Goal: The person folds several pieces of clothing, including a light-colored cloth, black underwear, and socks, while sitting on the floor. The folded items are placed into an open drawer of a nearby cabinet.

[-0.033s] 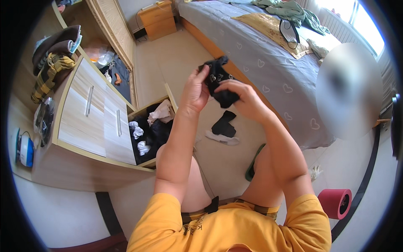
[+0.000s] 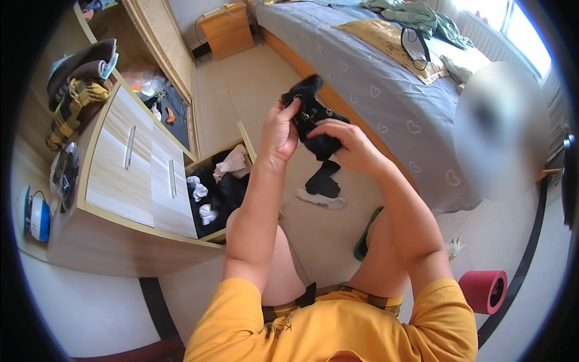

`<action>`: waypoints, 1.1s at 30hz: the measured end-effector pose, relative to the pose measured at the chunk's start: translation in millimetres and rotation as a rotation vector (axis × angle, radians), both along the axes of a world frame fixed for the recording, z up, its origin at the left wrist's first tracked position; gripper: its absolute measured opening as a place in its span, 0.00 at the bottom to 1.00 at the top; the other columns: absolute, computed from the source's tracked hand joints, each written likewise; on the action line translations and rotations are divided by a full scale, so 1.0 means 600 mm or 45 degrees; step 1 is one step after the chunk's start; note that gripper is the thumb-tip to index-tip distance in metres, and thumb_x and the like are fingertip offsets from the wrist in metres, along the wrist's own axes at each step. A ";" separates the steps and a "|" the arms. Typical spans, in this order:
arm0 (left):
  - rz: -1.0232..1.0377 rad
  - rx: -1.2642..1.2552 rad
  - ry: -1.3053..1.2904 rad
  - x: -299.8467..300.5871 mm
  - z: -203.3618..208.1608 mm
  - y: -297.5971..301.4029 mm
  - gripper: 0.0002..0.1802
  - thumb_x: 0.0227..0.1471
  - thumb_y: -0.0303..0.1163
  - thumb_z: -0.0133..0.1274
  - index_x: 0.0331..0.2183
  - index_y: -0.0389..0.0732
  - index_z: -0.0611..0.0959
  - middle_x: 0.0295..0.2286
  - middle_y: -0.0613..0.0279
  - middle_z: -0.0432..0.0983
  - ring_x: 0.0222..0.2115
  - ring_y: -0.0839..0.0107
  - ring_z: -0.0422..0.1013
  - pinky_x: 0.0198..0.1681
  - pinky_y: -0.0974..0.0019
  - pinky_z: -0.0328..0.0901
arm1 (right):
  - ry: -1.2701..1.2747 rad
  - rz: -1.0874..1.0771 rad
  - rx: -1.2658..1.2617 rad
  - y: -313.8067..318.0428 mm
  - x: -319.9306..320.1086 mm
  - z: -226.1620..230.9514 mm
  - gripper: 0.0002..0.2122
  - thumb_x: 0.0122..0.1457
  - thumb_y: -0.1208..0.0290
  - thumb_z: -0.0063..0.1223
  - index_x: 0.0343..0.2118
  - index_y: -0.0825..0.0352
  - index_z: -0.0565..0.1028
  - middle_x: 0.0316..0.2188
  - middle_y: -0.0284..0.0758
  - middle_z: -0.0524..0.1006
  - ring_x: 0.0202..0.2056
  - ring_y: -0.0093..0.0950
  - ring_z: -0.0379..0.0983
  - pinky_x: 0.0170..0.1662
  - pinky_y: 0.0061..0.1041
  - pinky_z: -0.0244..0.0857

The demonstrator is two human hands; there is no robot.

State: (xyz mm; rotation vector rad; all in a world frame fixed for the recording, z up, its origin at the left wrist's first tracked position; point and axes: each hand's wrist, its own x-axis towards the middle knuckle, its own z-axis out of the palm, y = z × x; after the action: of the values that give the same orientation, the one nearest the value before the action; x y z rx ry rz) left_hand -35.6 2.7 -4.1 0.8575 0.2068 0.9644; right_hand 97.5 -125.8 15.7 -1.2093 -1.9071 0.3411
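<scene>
A black sock with a small pale pattern [image 2: 309, 114] is held up in front of me between both hands. My left hand [image 2: 281, 130] is closed on its left edge, with the thumb lying across the fabric. On the sock's lower right part, my right hand [image 2: 351, 143] pinches the cloth with curled fingers. Below my hands, a plain black sock [image 2: 323, 180] lies on the floor, partly over a white sock [image 2: 321, 198]. To the left, the open drawer [image 2: 212, 236] holds white bundled socks [image 2: 208, 214], black clothing and a pale pink cloth [image 2: 230, 161].
A cabinet [image 2: 123, 175] with folded clothes on top stands at left. The bed [image 2: 362, 84] with a grey heart-patterned sheet runs along the right. A wooden nightstand [image 2: 226, 33] is at the far end. A red cylinder [image 2: 479, 292] sits lower right, and a green slipper [image 2: 362, 244] is under my foot.
The black patterned sock has shifted slightly left and its top end has risen a little, so it looks more stretched out. Both hands keep hold of it.
</scene>
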 end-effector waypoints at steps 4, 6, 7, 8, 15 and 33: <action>0.091 0.063 -0.010 -0.009 0.028 -0.017 0.09 0.55 0.25 0.48 0.40 0.38 0.74 0.34 0.63 0.75 0.34 0.73 0.72 0.40 0.68 0.68 | 0.343 0.156 -0.128 -0.012 -0.003 -0.015 0.18 0.49 0.76 0.60 0.44 0.69 0.71 0.36 0.37 0.74 0.39 0.29 0.71 0.41 0.27 0.65; 0.088 0.209 0.062 -0.005 0.039 -0.033 0.09 0.55 0.24 0.48 0.40 0.37 0.74 0.33 0.64 0.75 0.33 0.75 0.72 0.38 0.71 0.68 | 0.706 -0.018 -0.129 0.005 0.015 -0.037 0.16 0.54 0.72 0.57 0.44 0.69 0.69 0.36 0.33 0.74 0.39 0.24 0.71 0.42 0.24 0.65; 0.094 0.266 0.116 -0.006 0.048 -0.049 0.09 0.55 0.24 0.48 0.40 0.37 0.74 0.32 0.64 0.75 0.32 0.76 0.72 0.37 0.72 0.68 | 0.892 -0.103 -0.133 0.006 0.014 -0.029 0.15 0.56 0.70 0.56 0.44 0.69 0.69 0.37 0.32 0.74 0.40 0.21 0.70 0.43 0.22 0.65; 0.100 0.324 0.168 -0.006 0.055 -0.062 0.09 0.55 0.24 0.48 0.40 0.37 0.73 0.32 0.64 0.75 0.31 0.76 0.72 0.36 0.72 0.68 | 0.913 -0.294 -0.086 0.004 0.014 -0.022 0.11 0.59 0.67 0.53 0.40 0.69 0.70 0.33 0.29 0.74 0.36 0.17 0.70 0.40 0.18 0.64; -0.030 0.263 0.201 0.006 0.028 -0.077 0.03 0.56 0.28 0.49 0.32 0.41 0.77 0.28 0.71 0.75 0.29 0.83 0.71 0.33 0.80 0.66 | 1.428 -0.326 -0.111 0.013 0.044 -0.035 0.06 0.61 0.68 0.49 0.37 0.64 0.73 0.28 0.26 0.74 0.27 0.15 0.69 0.31 0.14 0.61; -0.064 0.267 0.028 0.016 0.025 -0.054 0.03 0.57 0.26 0.46 0.30 0.42 0.74 0.31 0.63 0.75 0.33 0.75 0.72 0.42 0.72 0.66 | 1.566 -0.126 -0.250 -0.004 0.030 -0.003 0.07 0.62 0.71 0.47 0.37 0.68 0.74 0.29 0.29 0.77 0.30 0.17 0.73 0.35 0.18 0.67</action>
State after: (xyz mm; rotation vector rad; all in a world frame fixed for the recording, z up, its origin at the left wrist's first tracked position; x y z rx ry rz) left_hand -25.9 -30.0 11.0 1.0608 0.1035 0.9411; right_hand 115.4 -128.3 13.7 -0.8470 -0.7508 0.9617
